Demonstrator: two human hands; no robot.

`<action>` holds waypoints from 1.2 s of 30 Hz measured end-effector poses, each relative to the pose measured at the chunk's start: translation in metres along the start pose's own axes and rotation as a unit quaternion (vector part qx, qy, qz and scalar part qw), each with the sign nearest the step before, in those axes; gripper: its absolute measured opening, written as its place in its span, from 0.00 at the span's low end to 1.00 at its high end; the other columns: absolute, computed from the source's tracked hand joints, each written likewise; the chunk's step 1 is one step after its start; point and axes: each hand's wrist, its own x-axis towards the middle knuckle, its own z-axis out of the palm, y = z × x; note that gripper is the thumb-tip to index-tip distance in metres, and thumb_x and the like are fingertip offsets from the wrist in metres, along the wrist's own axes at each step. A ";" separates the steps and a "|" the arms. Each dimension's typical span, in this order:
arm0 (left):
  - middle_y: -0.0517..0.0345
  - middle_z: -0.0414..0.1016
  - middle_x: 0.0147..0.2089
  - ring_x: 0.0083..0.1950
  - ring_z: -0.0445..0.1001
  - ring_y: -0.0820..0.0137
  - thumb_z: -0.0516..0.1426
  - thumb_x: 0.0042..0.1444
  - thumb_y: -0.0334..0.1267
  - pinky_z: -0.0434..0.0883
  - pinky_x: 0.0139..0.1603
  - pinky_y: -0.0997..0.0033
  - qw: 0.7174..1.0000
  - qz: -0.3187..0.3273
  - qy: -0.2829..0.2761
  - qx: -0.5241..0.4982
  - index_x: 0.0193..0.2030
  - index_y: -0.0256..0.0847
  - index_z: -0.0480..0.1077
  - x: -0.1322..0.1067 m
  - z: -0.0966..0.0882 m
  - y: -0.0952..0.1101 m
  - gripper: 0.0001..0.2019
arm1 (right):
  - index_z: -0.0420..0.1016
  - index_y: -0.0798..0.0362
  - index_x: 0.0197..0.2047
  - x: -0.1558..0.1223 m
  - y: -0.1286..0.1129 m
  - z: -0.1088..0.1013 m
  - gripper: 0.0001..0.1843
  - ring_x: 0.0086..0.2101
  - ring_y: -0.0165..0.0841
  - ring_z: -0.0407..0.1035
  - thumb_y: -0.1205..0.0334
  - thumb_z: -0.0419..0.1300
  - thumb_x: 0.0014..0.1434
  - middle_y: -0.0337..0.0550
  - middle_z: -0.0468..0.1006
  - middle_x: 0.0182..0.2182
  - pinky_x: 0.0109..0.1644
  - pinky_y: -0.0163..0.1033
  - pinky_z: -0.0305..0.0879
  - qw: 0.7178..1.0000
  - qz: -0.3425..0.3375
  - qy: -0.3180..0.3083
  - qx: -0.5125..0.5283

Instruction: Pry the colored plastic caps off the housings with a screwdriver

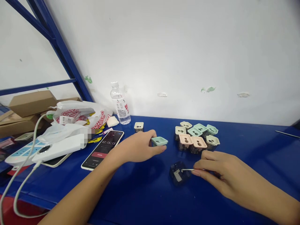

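My left hand (138, 146) pinches a mint-green pencil sharpener lid (159, 141) between thumb and fingers, just above the blue table; whether a case hangs beneath it is hidden. My right hand (217, 170) is closed around a thin metal rod (187, 169), its handle end covered by the fingers. The rod's tip reaches a dark see-through sharpener case (179, 173) lying on the table, where a pale flat metallic-looking piece shows. Farther back stands a cluster of two-hole pencil sharpeners (198, 142) with pink, cream and green tops. A cream-topped sharpener (139, 126) stands apart, behind my left hand.
At the left lie a phone (103, 150) showing a timer, a white power bank (62, 148) with cable, and a power strip (25, 153). Behind are plastic bags (77, 109), cardboard boxes (32, 103) and a water bottle (120, 104). Another thin rod (287, 134) lies far right.
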 end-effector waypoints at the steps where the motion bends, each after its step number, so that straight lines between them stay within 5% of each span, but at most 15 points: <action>1: 0.59 0.72 0.33 0.33 0.69 0.68 0.53 0.57 0.59 0.62 0.33 0.70 0.996 0.064 -0.014 -0.056 0.40 0.41 0.65 0.000 0.000 0.001 0.21 | 0.76 0.45 0.37 -0.001 0.000 -0.001 0.18 0.28 0.31 0.66 0.53 0.47 0.70 0.39 0.70 0.29 0.32 0.38 0.59 1.000 -0.012 -0.004 -0.012; 5: 0.63 0.68 0.33 0.32 0.63 0.75 0.62 0.53 0.47 0.61 0.32 0.76 0.945 0.200 -0.096 -0.239 0.42 0.41 0.67 0.006 0.010 0.004 0.16 | 0.76 0.46 0.38 -0.001 0.001 -0.003 0.14 0.29 0.32 0.64 0.57 0.50 0.69 0.41 0.69 0.30 0.33 0.38 0.56 0.995 -0.062 0.041 -0.070; 12: 0.63 0.67 0.32 0.32 0.62 0.76 0.66 0.48 0.40 0.61 0.33 0.75 0.899 0.187 -0.170 -0.359 0.42 0.38 0.68 0.022 0.034 0.002 0.17 | 0.75 0.51 0.39 0.002 0.002 -0.002 0.15 0.29 0.34 0.58 0.75 0.49 0.62 0.41 0.66 0.27 0.33 0.39 0.51 0.969 -0.168 0.124 -0.128; 17: 0.62 0.67 0.33 0.33 0.62 0.76 0.66 0.48 0.36 0.61 0.35 0.75 0.890 0.183 -0.181 -0.376 0.43 0.37 0.68 0.026 0.035 -0.002 0.17 | 0.75 0.51 0.42 -0.001 0.001 -0.001 0.15 0.26 0.34 0.60 0.72 0.49 0.64 0.40 0.68 0.25 0.31 0.39 0.51 0.970 -0.156 0.124 -0.138; 25: 0.61 0.69 0.36 0.35 0.64 0.75 0.66 0.48 0.33 0.63 0.38 0.73 0.878 0.178 -0.179 -0.406 0.44 0.38 0.67 0.026 0.038 0.000 0.17 | 0.72 0.50 0.37 -0.005 0.000 -0.004 0.13 0.19 0.30 0.62 0.70 0.48 0.64 0.36 0.70 0.22 0.24 0.39 0.42 0.985 -0.121 0.014 -0.121; 31: 0.60 0.70 0.37 0.35 0.66 0.75 0.66 0.48 0.34 0.63 0.38 0.73 0.880 0.184 -0.182 -0.399 0.44 0.38 0.67 0.026 0.037 0.001 0.17 | 0.74 0.51 0.44 -0.005 -0.001 -0.011 0.13 0.23 0.30 0.66 0.66 0.48 0.67 0.37 0.72 0.25 0.26 0.37 0.51 0.984 -0.126 0.081 -0.095; 36: 0.59 0.71 0.37 0.35 0.66 0.74 0.66 0.49 0.36 0.63 0.39 0.72 0.887 0.184 -0.173 -0.386 0.44 0.39 0.67 0.026 0.038 0.000 0.17 | 0.74 0.53 0.43 -0.005 -0.006 -0.010 0.15 0.25 0.30 0.71 0.69 0.46 0.66 0.40 0.77 0.28 0.27 0.36 0.57 0.987 -0.119 0.067 -0.079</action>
